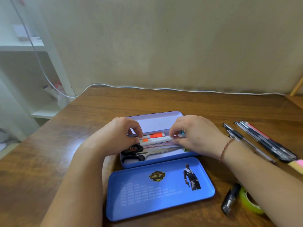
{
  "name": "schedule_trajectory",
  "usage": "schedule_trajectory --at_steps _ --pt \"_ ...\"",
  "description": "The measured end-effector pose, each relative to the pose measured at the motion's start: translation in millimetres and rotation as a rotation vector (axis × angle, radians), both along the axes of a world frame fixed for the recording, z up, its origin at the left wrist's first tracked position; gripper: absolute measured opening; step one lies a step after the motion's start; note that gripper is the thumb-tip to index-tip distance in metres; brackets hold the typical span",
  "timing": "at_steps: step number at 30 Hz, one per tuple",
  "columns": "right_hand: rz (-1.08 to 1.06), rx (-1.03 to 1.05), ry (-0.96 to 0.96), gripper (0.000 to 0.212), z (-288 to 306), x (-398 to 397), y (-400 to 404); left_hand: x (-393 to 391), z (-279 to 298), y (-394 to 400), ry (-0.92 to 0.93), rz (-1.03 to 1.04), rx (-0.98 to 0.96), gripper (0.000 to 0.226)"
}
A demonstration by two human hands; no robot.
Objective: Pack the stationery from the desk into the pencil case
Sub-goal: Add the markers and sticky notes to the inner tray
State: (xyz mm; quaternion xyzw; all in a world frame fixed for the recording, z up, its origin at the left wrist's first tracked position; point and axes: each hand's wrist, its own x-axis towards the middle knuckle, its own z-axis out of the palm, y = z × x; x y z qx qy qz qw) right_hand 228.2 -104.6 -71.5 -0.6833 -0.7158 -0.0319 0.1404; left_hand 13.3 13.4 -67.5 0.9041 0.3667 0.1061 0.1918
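A blue metal pencil case point(131, 164) lies open in the middle of the desk, its lid point(157, 122) raised behind it. Inside lie black-handled scissors point(147, 154) and white markers with orange bands point(155, 135). My left hand point(119, 133) pinches the left end of a white marker point(155, 139) over the case. My right hand point(193, 135) pinches its right end. A blue printed tray point(160, 190) lies in front of the case.
Several black pens point(262, 141) lie on the desk to the right, beside sticky notes point(296, 166). A short black pen point(230, 199) and a green tape roll point(246, 202) lie near my right forearm. A white cable point(164, 88) runs along the desk's back edge. A white shelf stands at the left.
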Motion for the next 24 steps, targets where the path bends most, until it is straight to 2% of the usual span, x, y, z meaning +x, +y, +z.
schedule_trajectory --at_steps 6,12,16,24 --pt "-0.037 0.036 -0.067 0.010 9.3 12.3 0.7 1.7 -0.4 -1.4 0.024 0.000 -0.011 0.015" --pt "-0.131 0.144 -0.045 0.008 20.6 30.4 -1.2 8.9 -1.2 -7.3 0.026 0.004 0.000 0.005" --pt "-0.135 0.079 0.001 0.007 18.6 33.1 0.5 16.6 0.0 -11.9 0.037 -0.002 0.030 0.010" --pt "-0.073 0.011 -0.066 0.009 10.7 20.7 2.2 2.5 5.1 -6.6 -0.034 0.043 0.040 0.012"
